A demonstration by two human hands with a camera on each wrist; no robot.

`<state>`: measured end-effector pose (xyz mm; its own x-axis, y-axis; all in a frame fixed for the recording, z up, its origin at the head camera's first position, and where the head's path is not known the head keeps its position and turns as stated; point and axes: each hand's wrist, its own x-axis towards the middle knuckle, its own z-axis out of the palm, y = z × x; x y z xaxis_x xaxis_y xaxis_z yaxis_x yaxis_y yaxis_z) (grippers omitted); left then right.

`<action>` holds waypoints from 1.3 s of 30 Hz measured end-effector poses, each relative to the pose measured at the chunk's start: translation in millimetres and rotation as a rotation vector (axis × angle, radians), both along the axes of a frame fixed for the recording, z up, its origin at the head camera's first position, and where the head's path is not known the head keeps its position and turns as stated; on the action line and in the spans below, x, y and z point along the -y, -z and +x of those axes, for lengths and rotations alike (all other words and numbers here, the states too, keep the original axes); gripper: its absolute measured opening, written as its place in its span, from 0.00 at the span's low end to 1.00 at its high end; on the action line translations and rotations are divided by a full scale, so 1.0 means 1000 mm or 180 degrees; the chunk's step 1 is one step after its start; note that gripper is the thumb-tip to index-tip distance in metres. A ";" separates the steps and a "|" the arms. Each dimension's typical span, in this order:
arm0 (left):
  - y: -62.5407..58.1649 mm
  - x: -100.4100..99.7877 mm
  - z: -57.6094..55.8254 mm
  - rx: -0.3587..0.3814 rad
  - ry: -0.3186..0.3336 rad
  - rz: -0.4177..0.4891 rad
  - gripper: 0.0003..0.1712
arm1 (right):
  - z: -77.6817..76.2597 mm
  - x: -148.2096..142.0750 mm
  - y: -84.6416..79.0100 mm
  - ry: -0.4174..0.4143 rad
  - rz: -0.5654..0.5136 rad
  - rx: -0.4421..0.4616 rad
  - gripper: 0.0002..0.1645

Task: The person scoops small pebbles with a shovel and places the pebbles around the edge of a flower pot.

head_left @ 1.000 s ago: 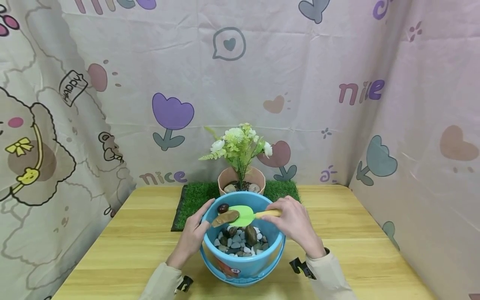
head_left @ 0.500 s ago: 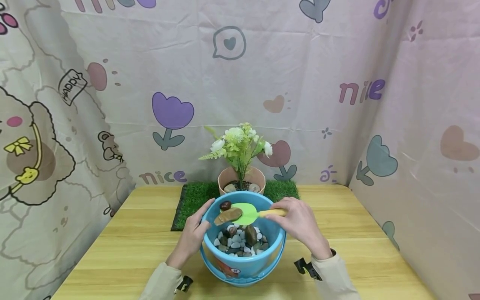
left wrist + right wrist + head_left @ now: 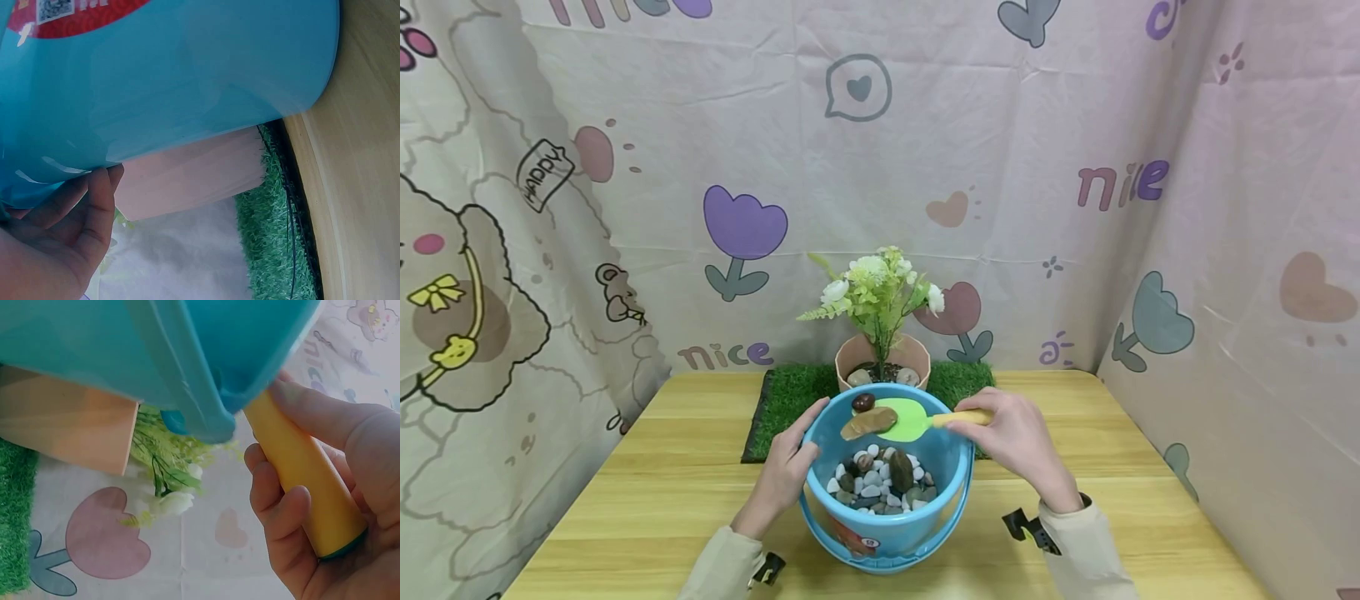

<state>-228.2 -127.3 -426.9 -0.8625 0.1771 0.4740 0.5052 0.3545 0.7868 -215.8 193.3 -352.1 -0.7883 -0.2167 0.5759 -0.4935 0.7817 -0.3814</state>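
A light blue bucket [image 3: 917, 532] stands on the table with grey, white and brown pebbles [image 3: 871, 493] at its bottom, a larger dark brown stone among them. My left hand [image 3: 788, 467] grips the bucket's left rim, thumb near the top edge and fingers along the outer wall. In my right hand [image 3: 1018, 437] is the yellow handle of a small green-bladed shovel [image 3: 912, 419], held level over the bucket's opening. A long tan stone [image 3: 869, 423] and a small dark red-brown stone [image 3: 863, 402] lie at the blade's left end. In the right wrist view the fingers wrap the yellow handle [image 3: 303, 478].
Behind the bucket, a pink flowerpot [image 3: 917, 354] holds a plant with white flowers [image 3: 872, 287] and a few stones. It stands on a green turf mat [image 3: 797, 387]. The wooden table [image 3: 700, 467] reaches back to a printed cloth [image 3: 1022, 125]. The bucket's blue handle hangs down in front.
My right hand has drawn the shovel to the right across the bucket, and the two stones have travelled with it. My left hand and the bucket have stayed in place.
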 end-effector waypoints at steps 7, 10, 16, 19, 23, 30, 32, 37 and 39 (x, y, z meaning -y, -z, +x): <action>0.001 0.000 0.000 0.0004 -0.0018 -0.0016 0.37 | -0.005 -0.009 -0.009 0.0054 -0.0072 0.0078 0.14; 0.002 0.000 0.000 0.0006 -0.0016 -0.0019 0.37 | -0.009 -0.012 -0.013 0.0093 -0.0050 0.0073 0.14; 0.002 0.000 0.001 0.0017 -0.0008 0.0015 0.37 | -0.018 -0.017 -0.023 0.0180 0.0071 0.0022 0.16; 0.002 0.000 0.001 0.0016 -0.0011 0.0012 0.37 | -0.023 -0.018 -0.028 0.0215 0.0112 0.0044 0.16; 0.003 0.000 0.000 0.0016 0.0007 0.0015 0.37 | -0.031 -0.020 -0.032 0.0250 0.0127 0.0107 0.17; 0.002 0.000 0.001 0.0007 0.0023 0.0023 0.37 | -0.046 -0.022 -0.034 0.0375 0.0076 0.0372 0.17; 0.002 0.000 0.001 -0.0002 0.0018 0.0021 0.37 | -0.051 -0.022 -0.034 0.0429 0.0071 0.0500 0.18; 0.002 0.000 0.001 0.0012 -0.0004 0.0018 0.37 | -0.063 -0.022 -0.033 0.0471 0.0116 0.0753 0.19; 0.002 -0.001 0.001 0.0025 -0.0010 0.0022 0.37 | -0.068 -0.022 -0.032 0.0467 0.0149 0.0815 0.18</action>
<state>-227.3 -126.4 -428.9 -0.8667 0.1711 0.4686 0.4980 0.3508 0.7931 -283.9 215.3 -320.3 -0.9314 -0.1112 0.3465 -0.2663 0.8572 -0.4407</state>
